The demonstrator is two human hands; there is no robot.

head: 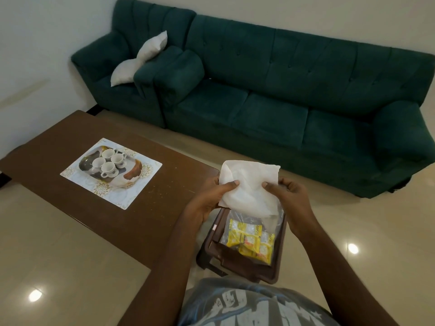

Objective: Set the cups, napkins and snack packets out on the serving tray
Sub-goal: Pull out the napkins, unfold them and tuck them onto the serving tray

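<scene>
Pinching napkin (pixel 249 182) between fingers (pixel 287 184) of left hand (pixel 209 198) and right hand (pixel 295 203)

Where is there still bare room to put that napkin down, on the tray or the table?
The tray is free at its right end, beside the four cups, which crowd its left and middle. The table is bare between the mat and its right end. The napkin would likely fit either.

readable text: none | snack packets (pixel 253 241): print blurred | shirt (pixel 247 304): lettering unclear
</scene>
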